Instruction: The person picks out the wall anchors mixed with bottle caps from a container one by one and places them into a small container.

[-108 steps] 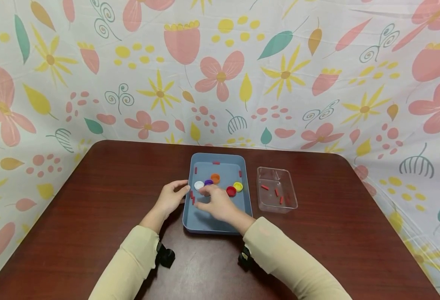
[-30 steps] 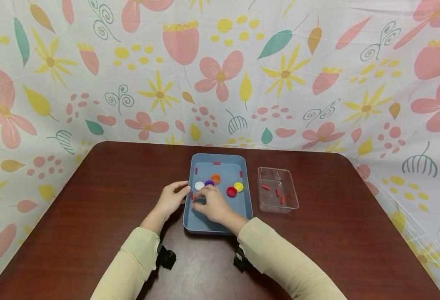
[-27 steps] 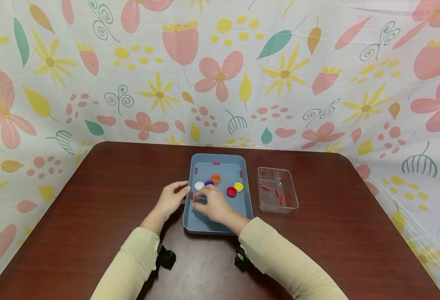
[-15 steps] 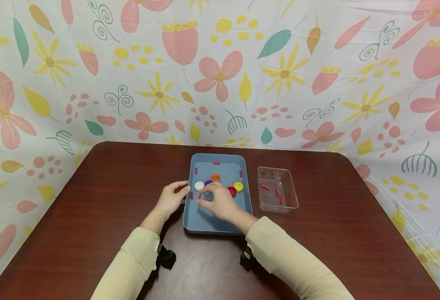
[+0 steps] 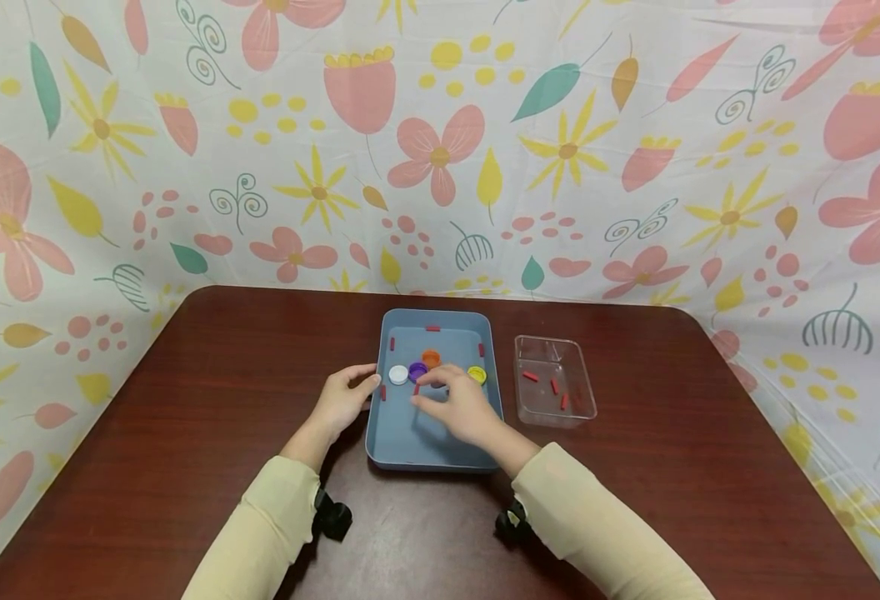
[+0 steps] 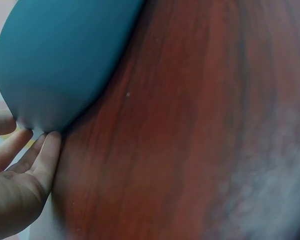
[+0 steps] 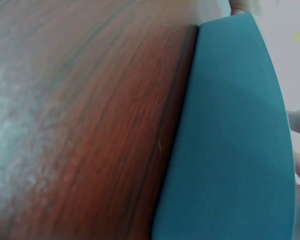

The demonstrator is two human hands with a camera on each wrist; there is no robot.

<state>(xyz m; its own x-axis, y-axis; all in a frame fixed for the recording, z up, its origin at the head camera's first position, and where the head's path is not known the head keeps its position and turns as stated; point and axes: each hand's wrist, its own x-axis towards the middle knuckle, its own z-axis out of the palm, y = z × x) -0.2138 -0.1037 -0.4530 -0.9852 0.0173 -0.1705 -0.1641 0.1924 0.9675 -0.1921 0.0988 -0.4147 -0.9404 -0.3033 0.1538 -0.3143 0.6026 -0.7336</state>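
My right hand [image 5: 458, 407] is over the blue-grey tray [image 5: 402, 450], thumb and index finger pinching a short red stick [image 5: 417, 389] just below a purple cap [image 5: 417, 372]. White [image 5: 398, 375], orange [image 5: 431, 358] and yellow [image 5: 477, 375] bottle caps lie nearby in the tray; a red cap is hidden behind the right hand. Along the tray's sides lie other red sticks, at left [image 5: 383, 392], upper left [image 5: 392, 343], top [image 5: 432, 328] and right [image 5: 481, 350]. My left hand [image 5: 341, 406] touches the tray's left side, its fingertips [image 6: 52, 140] against the outer wall in the left wrist view.
To the right of the tray stands a clear plastic box [image 5: 552, 417] with several red sticks inside. Both rest on a dark brown wooden table [image 5: 260, 358]. A flower-patterned cloth [image 5: 440, 242] hangs behind the table's far edge.
My right hand has taken a red stick from the tray's left side and carried it right, toward the middle. The purple cap now shows and the red cap is covered. The left hand stays put.
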